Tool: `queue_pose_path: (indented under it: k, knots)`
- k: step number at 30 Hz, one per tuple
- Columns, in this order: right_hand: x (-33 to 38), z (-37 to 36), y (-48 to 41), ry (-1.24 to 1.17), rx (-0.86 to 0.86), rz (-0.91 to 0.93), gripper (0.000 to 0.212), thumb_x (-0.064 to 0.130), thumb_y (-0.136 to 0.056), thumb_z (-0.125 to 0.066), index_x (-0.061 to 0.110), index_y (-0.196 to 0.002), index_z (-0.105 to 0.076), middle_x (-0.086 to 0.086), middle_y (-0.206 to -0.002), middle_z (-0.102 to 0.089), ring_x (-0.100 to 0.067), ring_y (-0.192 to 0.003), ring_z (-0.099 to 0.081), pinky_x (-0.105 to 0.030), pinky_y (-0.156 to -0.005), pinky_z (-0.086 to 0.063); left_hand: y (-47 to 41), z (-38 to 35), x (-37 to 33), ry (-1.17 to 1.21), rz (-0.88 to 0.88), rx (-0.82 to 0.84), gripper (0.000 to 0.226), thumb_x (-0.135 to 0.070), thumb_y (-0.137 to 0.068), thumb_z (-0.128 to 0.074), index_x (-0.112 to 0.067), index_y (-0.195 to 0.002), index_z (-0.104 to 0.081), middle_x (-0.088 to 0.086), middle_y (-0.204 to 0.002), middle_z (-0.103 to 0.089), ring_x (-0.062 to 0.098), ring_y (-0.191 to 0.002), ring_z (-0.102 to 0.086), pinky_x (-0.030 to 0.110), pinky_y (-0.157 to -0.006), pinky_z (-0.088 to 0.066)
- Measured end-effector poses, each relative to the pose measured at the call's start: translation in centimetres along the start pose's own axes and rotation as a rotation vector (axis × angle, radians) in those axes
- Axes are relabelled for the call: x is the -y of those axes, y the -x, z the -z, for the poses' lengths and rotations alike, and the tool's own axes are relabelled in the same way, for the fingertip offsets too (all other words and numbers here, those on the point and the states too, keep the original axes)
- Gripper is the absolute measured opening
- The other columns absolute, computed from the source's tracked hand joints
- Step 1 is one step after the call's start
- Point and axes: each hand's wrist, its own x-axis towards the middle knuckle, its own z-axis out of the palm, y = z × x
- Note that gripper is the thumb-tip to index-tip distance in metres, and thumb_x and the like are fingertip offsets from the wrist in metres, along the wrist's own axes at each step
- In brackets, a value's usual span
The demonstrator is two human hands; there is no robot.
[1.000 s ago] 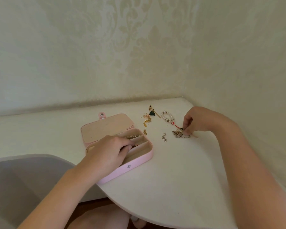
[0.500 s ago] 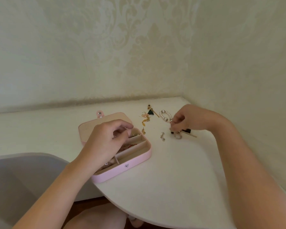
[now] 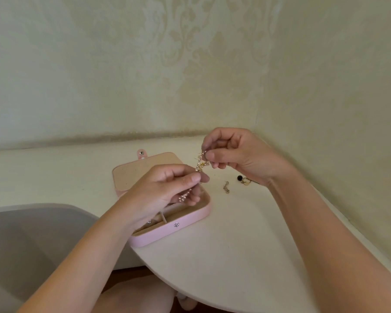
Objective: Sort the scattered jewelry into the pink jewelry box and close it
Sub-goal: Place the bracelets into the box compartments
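The pink jewelry box (image 3: 185,224) lies open on the white table, its lid (image 3: 131,175) folded back with a snap tab at the far edge. Both hands hold a thin sparkly chain (image 3: 200,164) in the air above the box. My left hand (image 3: 167,190) pinches the chain's lower part, and a coiled length hangs under its fingers. My right hand (image 3: 233,154) pinches the upper end. A small silver chain piece (image 3: 226,187) and a black and gold earring (image 3: 244,180) lie on the table to the right. My hands hide the other jewelry.
The white table (image 3: 224,245) has a rounded front edge and sits in a corner between two patterned walls. A grey chair back (image 3: 32,240) stands at the lower left. My knees show below the table edge.
My right hand has lifted a chain from the table toward the box. My left hand has risen out of the box and taken hold of the chain's lower part.
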Motion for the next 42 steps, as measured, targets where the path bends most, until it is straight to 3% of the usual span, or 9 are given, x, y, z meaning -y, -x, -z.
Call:
queue_pose_path:
  k: [7, 10, 13, 20, 25, 28, 31, 35, 42]
  knots:
    - [-2.0, -1.1, -0.7, 0.487, -0.015, -0.185, 0.012, 0.002, -0.080, -0.067, 0.013, -0.086, -0.068, 0.010, -0.063, -0.061, -0.003, -0.052, -0.053, -0.012, -0.050, -0.036, 0.9, 3.2, 0.8, -0.440, 0.097, -0.257, 0.012, -0.019, -0.084, -0.068, -0.019, -0.076, -0.077, 0.003, -0.065, -0.069, 0.006, -0.048, -0.048, 0.018, -0.046, -0.039]
    - [-2.9, -1.7, -0.9, 0.566, 0.012, -0.233, 0.010, 0.007, -0.079, -0.071, 0.015, -0.084, -0.069, 0.010, -0.062, -0.059, -0.001, -0.049, -0.048, -0.007, -0.042, -0.032, 1.1, 3.4, 1.1, -0.560, 0.158, -0.239, 0.015, -0.021, -0.085, -0.068, -0.016, -0.072, -0.076, 0.004, -0.057, -0.065, 0.009, -0.044, -0.045, 0.016, -0.046, -0.036]
    - [-3.8, -1.7, -1.1, 0.685, 0.015, -0.230, 0.010, 0.013, -0.077, -0.075, 0.019, -0.083, -0.071, 0.009, -0.071, -0.060, 0.003, -0.047, -0.044, -0.007, -0.047, -0.032, 0.8, 2.8, 1.5, -0.626, 0.160, -0.245, 0.010, -0.018, -0.085, -0.068, -0.018, -0.078, -0.075, -0.003, -0.060, -0.068, 0.002, -0.036, -0.044, 0.012, -0.042, -0.036]
    - [-4.4, -2.0, -1.1, 0.780, 0.023, -0.184, 0.007, 0.014, -0.077, -0.073, 0.016, -0.084, -0.072, 0.008, -0.074, -0.059, 0.007, -0.051, -0.046, -0.008, -0.051, -0.034, -0.1, 2.6, 2.0, -0.891, 0.104, -0.261, 0.020, -0.029, -0.087, -0.064, -0.026, -0.069, -0.072, -0.005, -0.056, -0.067, 0.002, -0.036, -0.052, 0.010, -0.039, -0.032]
    - [-4.5, -2.0, -1.1, 0.784, -0.018, -0.156, 0.003, 0.017, -0.079, -0.072, 0.018, -0.082, -0.070, 0.021, -0.067, -0.059, 0.012, -0.056, -0.047, -0.006, -0.053, -0.035, -0.4, 2.9, 2.0, -0.988, 0.073, -0.304, 0.021, -0.031, -0.085, -0.066, -0.032, -0.064, -0.069, -0.012, -0.057, -0.066, 0.009, -0.051, -0.062, 0.012, -0.044, -0.036]
    - [-4.2, -0.7, -1.2, 0.730, -0.191, -0.162, 0.005, 0.018, -0.085, -0.066, 0.019, -0.082, -0.069, 0.022, -0.069, -0.061, 0.009, -0.051, -0.048, -0.008, -0.049, -0.036, -0.7, 2.7, 2.2, -0.959, -0.018, -0.366, 0.011, -0.028, -0.086, -0.065, -0.031, -0.079, -0.071, -0.012, -0.072, -0.067, 0.007, -0.071, -0.061, 0.020, -0.062, -0.043]
    - [-4.6, 1.8, -1.3, 0.825, -0.425, -0.201, 0.011, 0.016, -0.089, -0.058, 0.018, -0.090, -0.070, 0.016, -0.079, -0.060, 0.007, -0.062, -0.051, -0.005, -0.053, -0.034, -1.0, 2.9, 3.0, -0.931, -0.095, -0.335, 0.014, -0.022, -0.089, -0.060, -0.027, -0.097, -0.071, -0.010, -0.092, -0.067, 0.003, -0.084, -0.058, 0.022, -0.077, -0.045]
    - [-6.0, 4.9, -0.8, 1.030, -0.521, -0.463, 0.028, 0.007, -0.090, -0.046, 0.013, -0.109, -0.065, -0.003, -0.111, -0.064, -0.018, -0.100, -0.058, -0.022, -0.075, -0.040, -1.2, 3.1, 3.7, -0.967, -0.066, -0.231, 0.017, -0.025, -0.091, -0.057, -0.032, -0.103, -0.068, -0.014, -0.106, -0.063, 0.006, -0.100, -0.056, 0.031, -0.089, -0.046]
    - [-7.8, 7.1, 0.2, 1.057, -0.484, -0.637, 0.041, 0.004, -0.092, -0.037, 0.011, -0.128, -0.055, -0.008, -0.135, -0.052, -0.024, -0.124, -0.046, -0.028, -0.097, -0.035, -4.7, 3.7, 0.4, -0.929, -0.061, -0.119, 0.013, -0.025, -0.090, -0.059, -0.029, -0.096, -0.070, -0.018, -0.096, -0.066, 0.000, -0.092, -0.059, 0.014, -0.078, -0.040]
